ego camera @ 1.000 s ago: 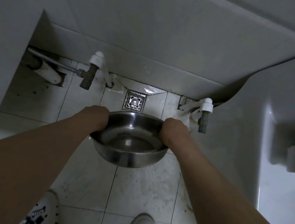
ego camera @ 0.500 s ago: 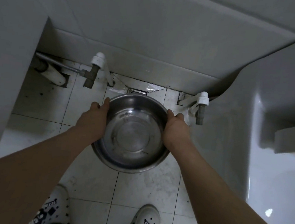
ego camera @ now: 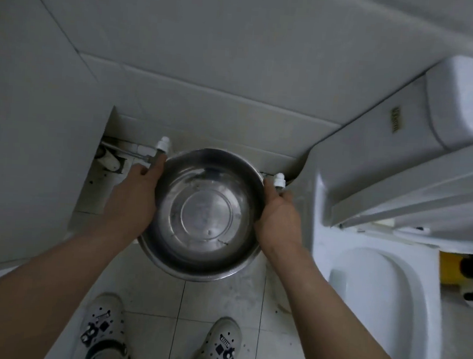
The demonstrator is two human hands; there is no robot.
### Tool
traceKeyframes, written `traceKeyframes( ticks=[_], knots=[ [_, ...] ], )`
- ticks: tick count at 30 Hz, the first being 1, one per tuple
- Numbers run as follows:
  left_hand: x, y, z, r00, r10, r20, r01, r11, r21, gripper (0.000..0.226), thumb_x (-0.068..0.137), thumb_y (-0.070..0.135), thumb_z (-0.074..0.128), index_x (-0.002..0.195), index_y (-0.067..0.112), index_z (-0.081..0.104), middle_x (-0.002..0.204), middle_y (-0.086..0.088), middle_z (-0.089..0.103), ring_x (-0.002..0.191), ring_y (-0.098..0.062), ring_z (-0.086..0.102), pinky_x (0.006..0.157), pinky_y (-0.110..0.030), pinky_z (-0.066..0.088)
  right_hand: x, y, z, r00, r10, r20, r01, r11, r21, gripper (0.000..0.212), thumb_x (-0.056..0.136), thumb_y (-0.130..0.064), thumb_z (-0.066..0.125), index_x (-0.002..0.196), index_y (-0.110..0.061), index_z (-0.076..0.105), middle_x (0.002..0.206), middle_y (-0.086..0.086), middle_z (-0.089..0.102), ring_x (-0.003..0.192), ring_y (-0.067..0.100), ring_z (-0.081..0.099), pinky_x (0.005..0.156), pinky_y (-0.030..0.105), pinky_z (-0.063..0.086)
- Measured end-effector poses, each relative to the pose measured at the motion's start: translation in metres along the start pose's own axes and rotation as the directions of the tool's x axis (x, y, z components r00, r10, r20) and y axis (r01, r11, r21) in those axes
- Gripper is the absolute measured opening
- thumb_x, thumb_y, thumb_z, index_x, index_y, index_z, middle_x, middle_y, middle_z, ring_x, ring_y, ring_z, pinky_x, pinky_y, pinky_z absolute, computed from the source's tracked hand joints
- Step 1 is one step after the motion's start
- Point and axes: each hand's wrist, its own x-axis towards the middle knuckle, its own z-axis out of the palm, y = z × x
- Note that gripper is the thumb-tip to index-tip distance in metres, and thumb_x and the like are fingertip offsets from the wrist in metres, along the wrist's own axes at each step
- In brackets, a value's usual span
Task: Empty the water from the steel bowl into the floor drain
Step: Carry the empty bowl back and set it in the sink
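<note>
I hold the round steel bowl (ego camera: 207, 214) level in front of me, above the tiled floor. Its inside faces up and shows only a few drops and wet streaks. My left hand (ego camera: 135, 197) grips the left rim and my right hand (ego camera: 279, 214) grips the right rim. The floor drain is hidden behind the bowl.
Two white pipe valves (ego camera: 163, 145) (ego camera: 280, 180) stick up at the wall base on either side of the bowl. A white toilet (ego camera: 376, 289) with its tank (ego camera: 462, 100) stands at the right. A grey wall panel (ego camera: 35, 135) closes the left. My two shoes (ego camera: 101, 330) (ego camera: 221, 345) stand on the floor tiles.
The bowl went from tipped forward over the drain to level, and it has risen toward me. The view has pulled back and up, so the drain is now covered.
</note>
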Motion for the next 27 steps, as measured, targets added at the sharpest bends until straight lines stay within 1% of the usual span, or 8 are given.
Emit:
traceKeyframes(
  ticks=[2,4,7,9,13,17,22,27],
  knots=[
    [-0.013,0.012,-0.034,0.999,-0.003,-0.032,0.002,1.000,-0.014,0.071,0.093,0.023,0.046,0.151,0.045,0.010,0.140,-0.020,0.040,0.116,-0.041,0.054,0.095,-0.042,0.043,-0.021,-0.007,-0.030,1.000,-0.025,-0.006,0.025,1.000,-0.003,0.074,0.090,0.000,0.042,0.155,-0.025,0.018,0.153,0.026,0.028,0.118,0.035,0.057,0.094,0.033,0.045],
    [-0.029,0.023,-0.071,0.999,0.005,-0.050,-0.006,1.000,-0.006,0.068,0.094,0.025,0.048,0.151,0.043,0.016,0.134,-0.022,0.045,0.115,-0.039,0.054,0.093,-0.040,0.043,-0.046,-0.016,-0.064,0.998,-0.053,-0.018,0.053,0.998,-0.034,0.071,0.090,-0.002,0.042,0.154,-0.022,0.021,0.144,0.027,0.041,0.123,0.033,0.054,0.090,0.031,0.045],
    [-0.055,0.038,-0.116,0.999,0.018,-0.040,-0.018,1.000,-0.007,0.065,0.093,0.031,0.050,0.151,0.039,0.022,0.129,-0.021,0.048,0.115,-0.037,0.054,0.094,-0.038,0.042,-0.080,-0.025,-0.106,0.990,-0.115,-0.084,0.112,0.993,-0.041,0.056,0.087,-0.004,0.043,0.141,-0.019,0.041,0.114,0.022,0.059,0.098,0.036,0.061,0.069,0.030,0.037],
    [-0.074,0.046,-0.145,0.998,0.026,-0.054,-0.026,1.000,0.003,0.066,0.091,0.033,0.052,0.150,0.038,0.024,0.121,-0.019,0.051,0.111,-0.037,0.056,0.090,-0.037,0.043,-0.105,-0.032,-0.133,0.981,-0.149,-0.120,0.146,0.989,-0.036,0.049,0.084,-0.004,0.044,0.130,-0.018,0.049,0.105,0.019,0.062,0.091,0.036,0.062,0.066,0.028,0.033],
    [-0.121,0.061,-0.203,0.992,0.054,-0.110,-0.054,0.999,0.002,0.063,0.092,0.032,0.050,0.150,0.036,0.026,0.115,-0.020,0.052,0.108,-0.038,0.056,0.091,-0.037,0.044,-0.158,-0.047,-0.187,0.965,-0.199,-0.172,0.193,0.980,-0.053,0.058,0.077,-0.005,0.048,0.134,-0.019,0.049,0.107,0.020,0.064,0.097,0.038,0.063,0.068,0.027,0.032],
    [-0.164,0.073,-0.261,0.986,0.052,-0.161,-0.052,0.999,0.005,0.059,0.093,0.033,0.048,0.149,0.040,0.027,0.110,-0.016,0.050,0.103,-0.039,0.058,0.092,-0.037,0.044,-0.206,-0.067,-0.231,0.954,-0.251,-0.165,0.246,0.968,-0.049,0.048,0.077,-0.007,0.050,0.124,-0.018,0.053,0.103,0.017,0.067,0.096,0.036,0.064,0.066,0.027,0.034],
    [-0.232,0.074,-0.358,0.930,0.099,-0.353,-0.077,0.994,0.076,0.051,0.093,0.031,0.048,0.141,0.045,0.039,0.100,-0.011,0.059,0.097,-0.033,0.061,0.077,-0.032,0.042,-0.263,-0.107,-0.292,0.904,-0.393,-0.167,0.402,0.916,0.021,0.034,0.081,-0.010,0.051,0.113,-0.016,0.062,0.104,0.015,0.072,0.100,0.035,0.066,0.073,0.032,0.047],
    [-0.299,0.050,-0.432,0.878,0.054,-0.475,0.016,0.990,0.141,0.043,0.093,0.029,0.043,0.135,0.041,0.045,0.093,-0.007,0.060,0.090,-0.029,0.061,0.067,-0.030,0.040,-0.316,-0.170,-0.330,0.829,-0.538,-0.151,0.548,0.836,0.028,0.021,0.081,-0.010,0.053,0.098,-0.015,0.063,0.098,0.017,0.073,0.097,0.036,0.067,0.070,0.032,0.047]
  ],
)
